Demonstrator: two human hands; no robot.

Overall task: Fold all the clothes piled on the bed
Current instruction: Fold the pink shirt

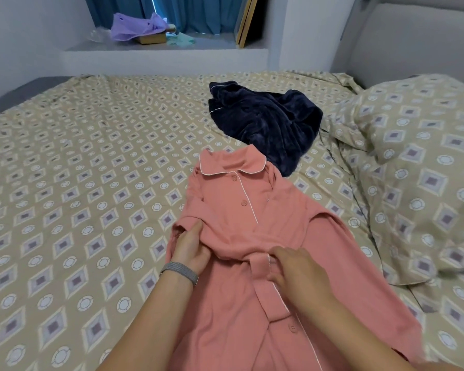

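The pink pajama top (pixel 252 210) lies spread on the bed (pixel 78 156), the navy garment (pixel 265 121) crumpled just beyond its collar. My left hand (pixel 190 247) grips the folded-in sleeve; my right hand (pixel 298 266) pinches its cuff. If either grip slackens, I judge the fold springs open. The hem is cut off below.

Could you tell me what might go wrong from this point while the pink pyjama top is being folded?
The left hand and right hand each hold a bunched fold of the pink pyjama top; an uneven grip could skew or crease the fold. Its collar end lies against the crumpled navy garment, so lifting or sliding the top might drag that along. The right sleeve spreads toward the pillow and may trail loose.
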